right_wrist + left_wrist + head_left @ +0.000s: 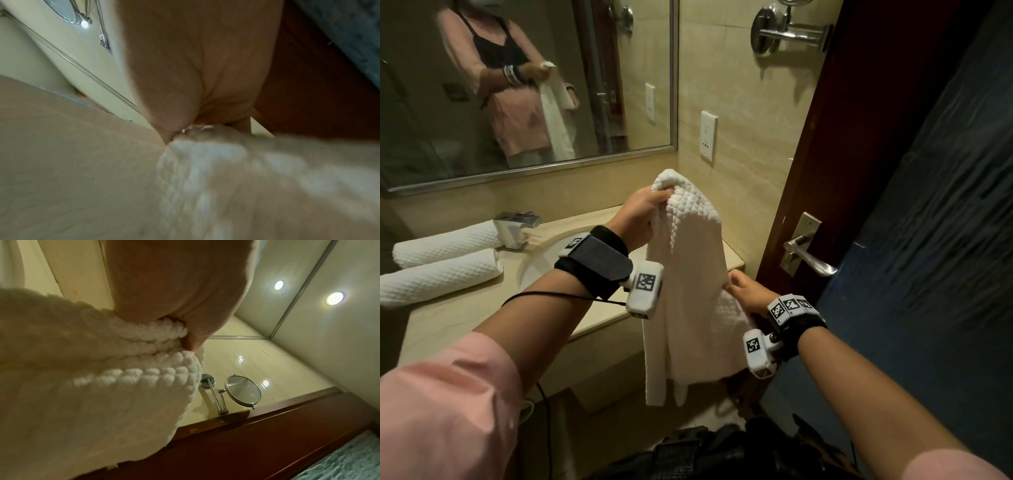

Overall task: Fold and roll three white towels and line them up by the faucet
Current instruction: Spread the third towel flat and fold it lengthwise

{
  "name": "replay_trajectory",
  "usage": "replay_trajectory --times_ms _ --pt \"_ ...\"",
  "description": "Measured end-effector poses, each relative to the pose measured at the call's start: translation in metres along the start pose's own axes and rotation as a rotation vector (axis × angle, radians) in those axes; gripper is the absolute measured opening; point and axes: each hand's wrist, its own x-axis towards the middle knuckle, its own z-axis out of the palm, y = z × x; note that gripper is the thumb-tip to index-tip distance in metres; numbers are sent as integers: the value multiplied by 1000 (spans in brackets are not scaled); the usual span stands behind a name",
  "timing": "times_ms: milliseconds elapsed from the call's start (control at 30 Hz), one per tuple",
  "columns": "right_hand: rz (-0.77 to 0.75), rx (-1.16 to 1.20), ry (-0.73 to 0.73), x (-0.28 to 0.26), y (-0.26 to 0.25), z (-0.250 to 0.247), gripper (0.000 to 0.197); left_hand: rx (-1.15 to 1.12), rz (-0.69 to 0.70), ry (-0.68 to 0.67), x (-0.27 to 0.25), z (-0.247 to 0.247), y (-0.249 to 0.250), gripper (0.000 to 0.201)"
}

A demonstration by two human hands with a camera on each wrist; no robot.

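A white waffle-weave towel (688,274) hangs unrolled in the air in front of the counter's right end. My left hand (643,212) grips its bunched top corner, seen close up in the left wrist view as the towel (102,386) pinched under the left hand (174,305). Lower down, my right hand (746,291) pinches the towel's right edge; in the right wrist view the towel (205,170) is blurred beneath the right hand (195,81). Two rolled white towels (445,243) (438,275) lie side by side on the counter, left of the chrome faucet (515,229).
A beige counter (465,315) holds a sink basin (544,257). Behind it a wall mirror (527,85) reflects the person. A dark wooden door with a metal handle (804,253) stands at the right. A swing-arm mirror (242,391) and a wall socket (709,135) are on the tiled wall.
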Motion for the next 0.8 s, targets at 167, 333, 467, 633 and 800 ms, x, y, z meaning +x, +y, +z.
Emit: replay_trajectory --times_ms 167,333,467,633,800 --pt "95 7 89 -5 14 -19 40 61 76 173 9 -27 7 22" --pt "168 -100 -311 -21 14 -32 30 157 101 240 13 -44 6 23" --pt "257 -221 -283 -22 35 -35 27 220 106 213 13 -53 3 21" --pt "296 -184 -110 -16 47 -34 29 255 126 227 17 -58 -3 22" --pt "366 -272 -116 -15 51 -37 18 243 137 267 24 -69 -9 23"
